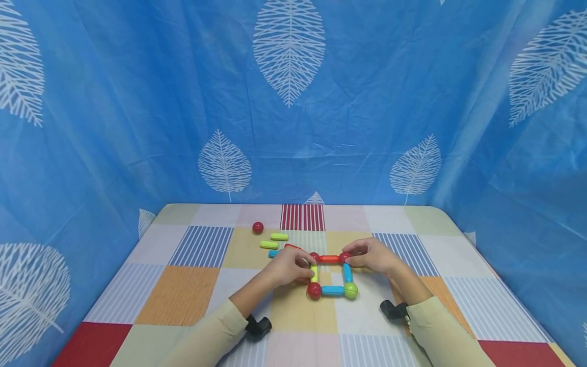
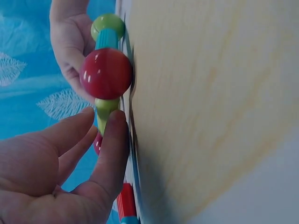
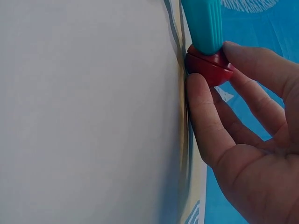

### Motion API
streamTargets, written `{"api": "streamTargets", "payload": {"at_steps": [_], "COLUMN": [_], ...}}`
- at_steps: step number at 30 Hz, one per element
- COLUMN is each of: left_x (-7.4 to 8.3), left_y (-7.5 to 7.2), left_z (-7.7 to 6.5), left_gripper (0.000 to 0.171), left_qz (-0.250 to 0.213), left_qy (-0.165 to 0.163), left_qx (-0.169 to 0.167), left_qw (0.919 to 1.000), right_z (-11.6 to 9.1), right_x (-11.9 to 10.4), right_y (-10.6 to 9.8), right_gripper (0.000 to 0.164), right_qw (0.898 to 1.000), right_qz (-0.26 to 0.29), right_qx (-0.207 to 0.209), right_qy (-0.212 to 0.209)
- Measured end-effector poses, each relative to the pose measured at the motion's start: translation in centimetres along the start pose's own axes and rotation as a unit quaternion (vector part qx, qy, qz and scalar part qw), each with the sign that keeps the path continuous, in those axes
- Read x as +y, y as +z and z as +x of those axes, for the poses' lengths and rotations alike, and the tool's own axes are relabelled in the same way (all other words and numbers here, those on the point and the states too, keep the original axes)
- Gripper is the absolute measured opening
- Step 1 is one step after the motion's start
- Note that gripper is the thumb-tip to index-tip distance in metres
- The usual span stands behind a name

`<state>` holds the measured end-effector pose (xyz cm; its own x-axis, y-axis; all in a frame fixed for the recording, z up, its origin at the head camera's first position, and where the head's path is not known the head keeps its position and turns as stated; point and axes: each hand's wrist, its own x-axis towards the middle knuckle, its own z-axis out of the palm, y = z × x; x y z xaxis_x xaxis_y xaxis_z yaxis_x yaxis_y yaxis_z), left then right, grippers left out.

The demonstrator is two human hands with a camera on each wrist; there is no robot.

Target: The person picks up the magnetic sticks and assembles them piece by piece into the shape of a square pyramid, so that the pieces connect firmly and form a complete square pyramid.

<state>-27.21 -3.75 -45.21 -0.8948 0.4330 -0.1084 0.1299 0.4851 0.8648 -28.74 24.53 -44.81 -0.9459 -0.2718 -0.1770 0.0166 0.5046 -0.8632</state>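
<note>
A square of toy building rods and balls lies on the table in front of me. Its far side is a red rod [image 1: 329,259], and blue rods form the near side [image 1: 332,290] and the right side [image 1: 347,273]. My left hand [image 1: 290,266] pinches the yellow-green rod [image 2: 106,112] on the left side, between the near red ball [image 2: 106,73] and the far-left red ball [image 1: 314,257]. With thumb and fingers, my right hand [image 1: 372,255] grips the far-right red ball [image 3: 210,67], joined to a blue rod [image 3: 204,23]. A green ball [image 1: 350,290] marks the near-right corner.
Beyond my left hand lie two loose yellow-green rods [image 1: 278,237], a blue rod end [image 1: 273,253] and a red rod [image 1: 292,246], both partly hidden. A loose red ball [image 1: 258,228] sits farther back. Blue leaf-patterned cloth [image 1: 293,153] surrounds the patchwork-covered table [image 1: 179,295].
</note>
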Motion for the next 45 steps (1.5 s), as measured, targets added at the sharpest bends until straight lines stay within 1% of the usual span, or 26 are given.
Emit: {"api": "streamTargets", "payload": {"at_steps": [2,6,8,10,12,16,22,26,32,37,40,45], "left_x": [-0.2,-0.5,-0.7,-0.8,-1.0,-1.1,-1.4,-1.5,-1.7,-1.9,-1.9,-1.7], "left_y": [-0.4,-1.5,-2.1,-2.7,-3.3,-4.3,-5.3,-5.6,-5.7,-5.5,-5.3,-5.0], "left_z": [0.0,-0.2,-0.2,-0.3,-0.4,-0.5,-0.7,-0.7,-0.5,-0.2,-0.1,0.1], "left_gripper": [0.019,0.019,0.02,0.021,0.02,0.021,0.025,0.025,0.027,0.026,0.026,0.028], "left_qz": [0.003,0.021,0.04,0.061,0.084,0.119,0.158,0.169,0.191,0.21,0.226,0.239], "left_qy": [0.006,0.015,0.022,0.029,0.043,0.053,0.049,0.038,0.028,0.024,0.02,0.017], "left_qx": [0.004,0.025,0.04,0.055,0.068,0.085,0.104,0.106,0.095,0.092,0.091,0.086], "left_qw": [1.0,0.9994,0.9981,0.9962,0.9932,0.9878,0.9807,0.9792,0.9765,0.973,0.9697,0.9671], "right_z": [0.0,0.1,0.1,0.0,-0.1,-0.2,-0.3,-0.3,-0.2,-0.2,-0.2,-0.2], "right_x": [0.0,0.2,0.2,0.1,0.1,-0.1,-0.1,0.0,0.1,0.1,0.1,0.1], "right_y": [0.0,0.0,0.0,0.0,0.0,0.0,0.0,0.0,0.0,0.0,0.1,0.1], "right_gripper": [0.029,0.029,0.029,0.03,0.03,0.031,0.031,0.03,0.031,0.031,0.032,0.032], "right_qw": [1.0,1.0,1.0,1.0,1.0,1.0,1.0,1.0,1.0,1.0,1.0,1.0], "right_qz": [-0.002,0.002,0.004,0.004,-0.003,-0.023,-0.029,-0.026,-0.022,-0.022,-0.018,-0.015], "right_qx": [-0.001,-0.001,0.0,0.0,0.001,0.007,0.01,0.01,0.008,0.008,0.006,0.004], "right_qy": [-0.002,0.003,0.007,0.008,0.008,0.003,0.003,0.0,-0.001,0.0,-0.001,-0.003]}}
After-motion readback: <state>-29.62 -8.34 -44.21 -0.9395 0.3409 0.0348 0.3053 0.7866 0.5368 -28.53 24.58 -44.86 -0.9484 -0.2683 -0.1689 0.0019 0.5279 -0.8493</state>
